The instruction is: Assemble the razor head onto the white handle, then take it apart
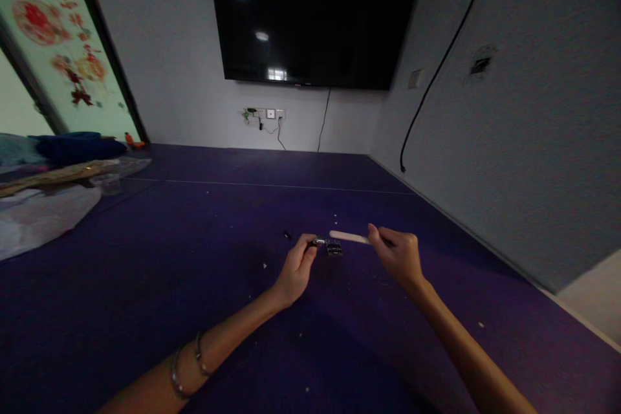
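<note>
My left hand (295, 272) is closed in a pinch on a small dark object with a shiny metal part (317, 242). Right beside that lies a small black piece like a circuit board (334, 248); whether the two are joined, I cannot tell. My right hand (398, 257) is closed around a pale, flat wooden stick (350, 237). The stick points left, its rounded tip just above the black piece. A little dark part (288, 234) rests on the purple surface (204, 310) left of my left hand's fingers.
White scraps are scattered on the purple surface. At far left lie a crumpled white sheet (46, 217), a clear plastic cup (109, 184) and dark blue cloth (80, 147). A television (315, 19) hangs on the back wall above sockets (270, 114). A black cable (436, 71) dangles at right.
</note>
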`<state>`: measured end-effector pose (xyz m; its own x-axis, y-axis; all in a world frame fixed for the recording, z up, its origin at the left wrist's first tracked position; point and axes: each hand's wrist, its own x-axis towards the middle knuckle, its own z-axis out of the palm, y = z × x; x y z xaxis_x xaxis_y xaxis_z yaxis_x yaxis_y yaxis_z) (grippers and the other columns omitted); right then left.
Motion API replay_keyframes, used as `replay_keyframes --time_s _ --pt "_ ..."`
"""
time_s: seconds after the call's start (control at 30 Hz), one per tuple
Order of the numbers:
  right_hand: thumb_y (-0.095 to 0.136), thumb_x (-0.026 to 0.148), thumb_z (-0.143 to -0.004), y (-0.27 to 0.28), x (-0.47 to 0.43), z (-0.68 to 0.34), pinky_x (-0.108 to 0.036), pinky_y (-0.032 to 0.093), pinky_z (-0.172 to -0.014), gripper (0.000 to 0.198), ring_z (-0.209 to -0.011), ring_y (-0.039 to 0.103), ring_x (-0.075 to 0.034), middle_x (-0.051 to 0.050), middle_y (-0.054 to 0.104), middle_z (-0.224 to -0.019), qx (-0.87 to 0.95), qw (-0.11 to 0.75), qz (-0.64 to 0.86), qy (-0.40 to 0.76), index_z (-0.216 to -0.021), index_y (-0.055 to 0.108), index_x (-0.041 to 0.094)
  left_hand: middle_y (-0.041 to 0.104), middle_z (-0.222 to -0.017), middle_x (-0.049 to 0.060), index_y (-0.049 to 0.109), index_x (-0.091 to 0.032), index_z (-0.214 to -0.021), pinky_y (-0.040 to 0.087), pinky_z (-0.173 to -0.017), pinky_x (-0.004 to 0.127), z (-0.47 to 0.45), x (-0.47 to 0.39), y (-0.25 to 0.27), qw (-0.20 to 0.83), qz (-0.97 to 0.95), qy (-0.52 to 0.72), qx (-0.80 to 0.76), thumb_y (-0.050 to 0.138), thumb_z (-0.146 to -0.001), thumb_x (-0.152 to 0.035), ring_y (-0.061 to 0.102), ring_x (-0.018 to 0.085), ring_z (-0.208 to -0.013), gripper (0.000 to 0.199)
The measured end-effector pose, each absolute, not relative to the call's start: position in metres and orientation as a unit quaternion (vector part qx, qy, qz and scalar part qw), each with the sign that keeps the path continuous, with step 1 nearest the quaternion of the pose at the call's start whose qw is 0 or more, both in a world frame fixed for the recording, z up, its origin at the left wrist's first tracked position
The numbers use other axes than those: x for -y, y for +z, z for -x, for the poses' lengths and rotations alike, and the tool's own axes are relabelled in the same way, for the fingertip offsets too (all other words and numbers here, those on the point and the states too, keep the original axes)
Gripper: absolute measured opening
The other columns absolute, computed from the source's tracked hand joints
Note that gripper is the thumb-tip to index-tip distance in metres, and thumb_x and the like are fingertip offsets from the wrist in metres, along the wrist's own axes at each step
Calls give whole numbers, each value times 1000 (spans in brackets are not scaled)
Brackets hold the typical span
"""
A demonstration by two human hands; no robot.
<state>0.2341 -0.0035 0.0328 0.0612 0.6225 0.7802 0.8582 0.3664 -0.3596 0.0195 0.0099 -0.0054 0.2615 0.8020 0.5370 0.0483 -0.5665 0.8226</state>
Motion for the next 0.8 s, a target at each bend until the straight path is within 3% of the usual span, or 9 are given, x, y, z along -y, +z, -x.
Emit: replay_keyframes --time_s 0.33,0.57,0.8 --pt "48 35 -83 22 1 -234 -23 19 -44 47 -39 27 -5 5 25 -43 699 475 524 -101 -42 34 17 51 -81 2 50 -17 -95 37 -70 24 -19 -7 -7 334 -729 517 -300 35 -92 -30 46 14 -74 19" --pt "50 35 -83 31 10 -216 -23 19 -44 47 -39 27 -5 5 26 -44 700 474 526 -94 -43 33 17 55 -87 3 51 -18 -96 38 -76 26 -21 -9 -10 330 -732 519 -292 36 -92 -28 50 15 -82 18" --pt "50 33 -83 32 9 -224 -23 19 -44 47 -39 26 -5 6 26 -43 712 463 518 -104 -42 34 17 49 -75 -1 50 -18 -93 36 -64 23 -20 -9 -10 336 -719 519 -318 37 -92 -30 44 12 -67 18"
